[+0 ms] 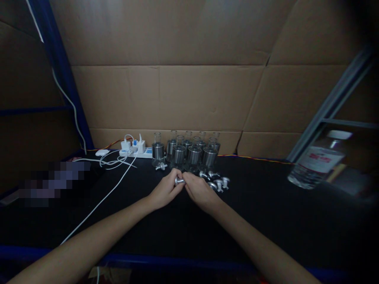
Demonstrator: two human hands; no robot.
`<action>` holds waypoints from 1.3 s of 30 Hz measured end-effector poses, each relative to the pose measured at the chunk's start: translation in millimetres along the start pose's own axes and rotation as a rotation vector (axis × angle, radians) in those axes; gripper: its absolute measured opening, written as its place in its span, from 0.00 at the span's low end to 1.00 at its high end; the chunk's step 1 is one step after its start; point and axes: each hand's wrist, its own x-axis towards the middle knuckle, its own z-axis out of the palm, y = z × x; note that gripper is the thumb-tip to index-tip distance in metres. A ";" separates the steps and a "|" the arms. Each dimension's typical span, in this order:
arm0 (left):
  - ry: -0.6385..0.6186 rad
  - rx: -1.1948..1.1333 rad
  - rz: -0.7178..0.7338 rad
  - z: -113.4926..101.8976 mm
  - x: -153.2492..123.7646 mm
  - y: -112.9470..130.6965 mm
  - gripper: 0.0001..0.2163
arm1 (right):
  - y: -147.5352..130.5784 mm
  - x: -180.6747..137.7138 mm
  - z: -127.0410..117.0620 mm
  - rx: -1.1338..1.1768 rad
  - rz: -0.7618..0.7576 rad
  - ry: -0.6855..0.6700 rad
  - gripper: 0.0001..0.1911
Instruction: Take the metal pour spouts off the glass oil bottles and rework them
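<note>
My left hand (166, 190) is closed on a small silver metal stopper-like piece (179, 181), whose shiny end shows between the fingers. Right beside it, my right hand (201, 191) meets it with bent fingers, pinching at the same piece; its fingertips are partly hidden. Just beyond the hands stand several glass bottles (194, 156) with narrow necks and metal sleeves, all upright. To the right of my right hand lie several similar silver pieces (219, 184). One more silver piece (161, 167) lies at the foot of the leftmost bottle (158, 150).
A white power strip (133, 153) with plugs and loose white cables (111, 191) lies at the left. At the far right stands a clear labelled plastic bottle (318, 159). Cardboard (177, 94) walls the back of the black table (118, 221); blue frame posts (63, 67) flank it.
</note>
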 end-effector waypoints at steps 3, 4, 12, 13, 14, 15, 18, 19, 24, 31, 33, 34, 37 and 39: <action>0.015 -0.035 -0.009 0.3 -0.2 2.1 0.05 | 1.4 0.3 1.2 -0.015 -0.020 0.011 0.08; 0.019 -0.045 -0.012 0.4 -0.3 2.8 0.05 | 1.6 0.5 1.4 -0.019 -0.019 0.013 0.08; 0.010 -0.108 -0.008 0.0 0.5 4.8 0.05 | -0.5 -1.1 -2.3 0.046 0.002 -0.003 0.07; 0.008 -0.113 -0.008 -0.3 0.8 4.3 0.05 | -1.0 -1.6 -3.0 0.067 0.002 0.004 0.07; 0.009 -0.115 -0.010 -0.6 1.1 3.6 0.05 | -1.7 -2.1 -3.8 0.089 0.003 0.013 0.07; 0.012 -0.115 -0.016 -1.0 1.4 3.0 0.05 | -2.5 -2.4 -4.5 0.111 0.009 0.025 0.07; 0.029 -0.117 -0.039 -2.4 2.2 1.3 0.06 | -5.7 -2.6 -6.5 0.166 0.045 0.045 0.07; 0.033 -0.119 -0.044 -2.7 2.5 1.1 0.06 | -6.8 -2.4 -6.9 0.177 0.058 0.044 0.08; 0.037 -0.136 -0.038 -3.5 3.5 0.9 0.06 | -8.8 -1.5 -5.9 0.181 0.138 0.080 0.11; 0.008 -0.140 -0.043 -4.4 3.7 -0.2 0.06 | -3.3 -1.2 -6.7 0.111 0.071 0.080 0.10; 0.004 -0.136 -0.048 -4.3 3.6 -0.2 0.06 | -3.6 -1.0 -7.6 0.084 0.081 0.070 0.09; 0.000 -0.135 -0.048 -4.3 3.6 -0.1 0.06 | -4.0 -0.9 -7.8 0.066 0.091 0.060 0.09; -0.019 -0.113 -0.036 -4.1 3.5 1.2 0.06 | -5.8 -0.4 -7.5 -0.004 0.133 0.025 0.07; -0.037 -0.087 -0.020 -4.0 3.3 2.8 0.05 | -6.9 0.1 -7.0 -0.063 0.166 0.002 0.06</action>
